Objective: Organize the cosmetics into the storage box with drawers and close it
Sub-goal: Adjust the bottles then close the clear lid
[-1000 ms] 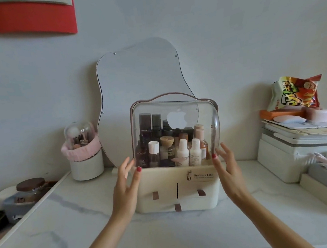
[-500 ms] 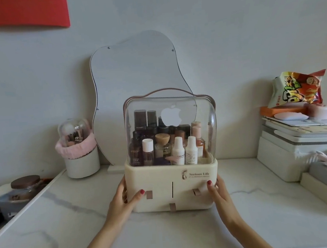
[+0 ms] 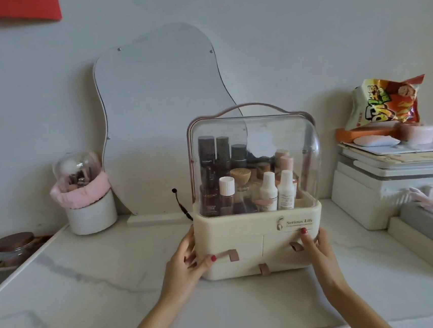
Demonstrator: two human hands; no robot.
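I have slid the storage box [image 3: 259,233] rightward across the marble desk [image 3: 95,289], clear of the mirror [image 3: 163,116], my left hand [image 3: 185,262] and right hand [image 3: 314,247] clamped on its sides to steady the bottles [image 3: 268,190] under the closed dome lid [image 3: 255,144].

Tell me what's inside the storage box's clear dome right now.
Under the clear dome of the storage box, upright bottles: dark tall ones at back left, small white ones in front. Drawer contents are hidden.
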